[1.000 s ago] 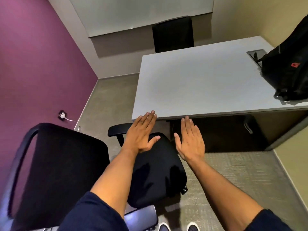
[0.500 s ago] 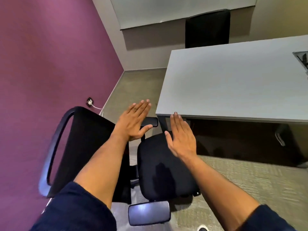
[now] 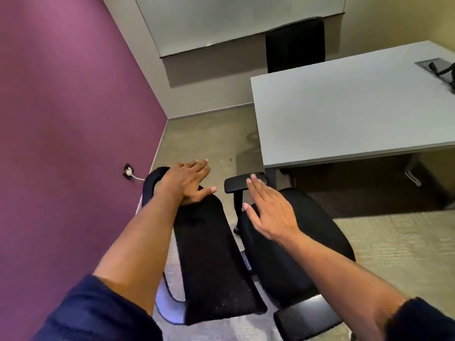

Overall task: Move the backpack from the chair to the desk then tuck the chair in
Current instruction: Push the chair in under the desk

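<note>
My left hand point(image 3: 187, 183) lies flat and spread on the top edge of the black chair point(image 3: 290, 239) backrest, gripping nothing. My right hand point(image 3: 270, 212) hovers open, fingers straight, above the seat, beside the near armrest and holding nothing. Both forearms reach forward from dark sleeves. Ahead and right of my right hand stands the grey desk point(image 3: 344, 112); only a strap of the backpack point(image 3: 449, 72) shows at its far right edge. A purple wall point(image 3: 73, 119) rises left of my left hand, over beige carpet point(image 3: 394, 242).
</note>
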`<state>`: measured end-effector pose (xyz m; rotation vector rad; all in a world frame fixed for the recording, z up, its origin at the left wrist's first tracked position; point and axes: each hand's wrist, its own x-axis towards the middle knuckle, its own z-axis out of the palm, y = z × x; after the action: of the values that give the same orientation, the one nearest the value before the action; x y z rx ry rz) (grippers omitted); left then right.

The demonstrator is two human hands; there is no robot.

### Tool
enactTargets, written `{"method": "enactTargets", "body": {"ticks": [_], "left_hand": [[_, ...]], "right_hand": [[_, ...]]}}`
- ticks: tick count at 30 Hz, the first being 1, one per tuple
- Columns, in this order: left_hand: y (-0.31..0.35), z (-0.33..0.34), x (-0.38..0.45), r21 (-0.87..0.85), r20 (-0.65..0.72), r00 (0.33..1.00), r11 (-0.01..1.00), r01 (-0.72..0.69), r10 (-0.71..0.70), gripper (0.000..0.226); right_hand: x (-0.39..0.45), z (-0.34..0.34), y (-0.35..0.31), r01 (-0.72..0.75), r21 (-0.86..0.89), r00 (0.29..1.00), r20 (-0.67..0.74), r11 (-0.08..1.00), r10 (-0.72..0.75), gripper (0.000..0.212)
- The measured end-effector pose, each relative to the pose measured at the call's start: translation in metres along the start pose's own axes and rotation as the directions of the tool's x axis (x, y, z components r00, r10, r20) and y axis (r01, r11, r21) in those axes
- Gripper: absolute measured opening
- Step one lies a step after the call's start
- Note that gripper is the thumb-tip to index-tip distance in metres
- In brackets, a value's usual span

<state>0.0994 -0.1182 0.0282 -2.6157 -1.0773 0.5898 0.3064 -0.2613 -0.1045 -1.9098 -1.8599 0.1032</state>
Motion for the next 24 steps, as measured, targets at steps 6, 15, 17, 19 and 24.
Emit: {"method": "enactTargets", "body": {"ticks": [6, 15, 17, 19, 24], "left_hand": [[-0.062, 0.042, -0.017, -0.039, 0.012, 0.998, 0.997, -0.066, 0.067, 0.075], [-0.076, 0.101, -0.057, -0.397, -0.111, 0.989, 0.917, 0.044, -0.095, 0.060], [-0.073, 0.102, -0.057, -0.429, -0.122, 0.983, 0.900, 0.074, -0.139, 0.049], [-0.066, 0.101, -0.057, -0.457, -0.112, 0.978, 0.883, 0.105, -0.175, 0.047], [-0.052, 0.100, -0.063, -0.496, -0.114, 0.967, 0.856, 0.145, -0.230, 0.049]], "right_hand": [[0.002, 0.015, -0.101, 0.038, 0.099, 0.999, -0.029, 0.994, -0.035, 0.075], [0.015, 0.039, -0.209, 0.033, 0.416, 0.948, 0.275, 0.909, -0.160, 0.114], [0.018, 0.045, -0.216, -0.068, 0.442, 0.931, 0.351, 0.894, -0.103, 0.131], [0.020, 0.045, -0.219, -0.119, 0.431, 0.917, 0.394, 0.895, -0.068, 0.143], [0.007, 0.044, -0.217, -0.140, 0.388, 0.910, 0.413, 0.911, -0.035, 0.137]]}}
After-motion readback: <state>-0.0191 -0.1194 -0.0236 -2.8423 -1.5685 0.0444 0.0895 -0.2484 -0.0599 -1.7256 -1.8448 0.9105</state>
